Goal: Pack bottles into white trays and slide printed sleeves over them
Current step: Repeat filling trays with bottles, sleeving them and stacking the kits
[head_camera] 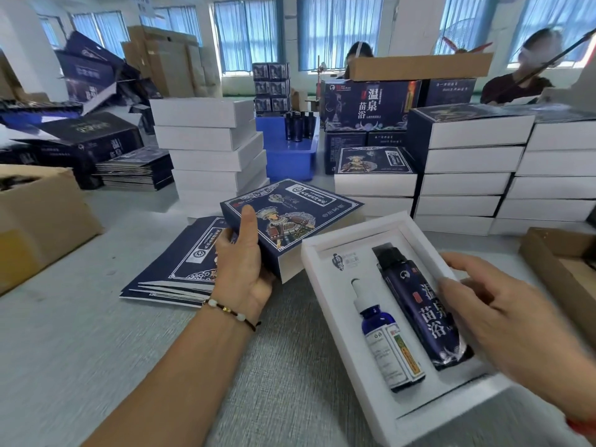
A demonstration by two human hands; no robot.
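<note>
White tray (325,304) near right, both bottles seated. My right hand (503,321) rests spread on the tall bottle (419,304); left hand (242,269) grips the printed sleeve (290,217). Square the mouth first, slide evenly.

Walls: were white, with a broad white pillar (416,24) between the windows.
Windows: a row of tall windows (338,30) ran along the far wall, hung with sheer blue curtains (248,33).
Light: daylight glowed through the curtains, pale and bluish.
Tabletop: a wide grey woven-textured tabletop (80,333) filled the foreground.
Far corner: plain brown cardboard cartons (167,62) were stacked against the wall.
</note>
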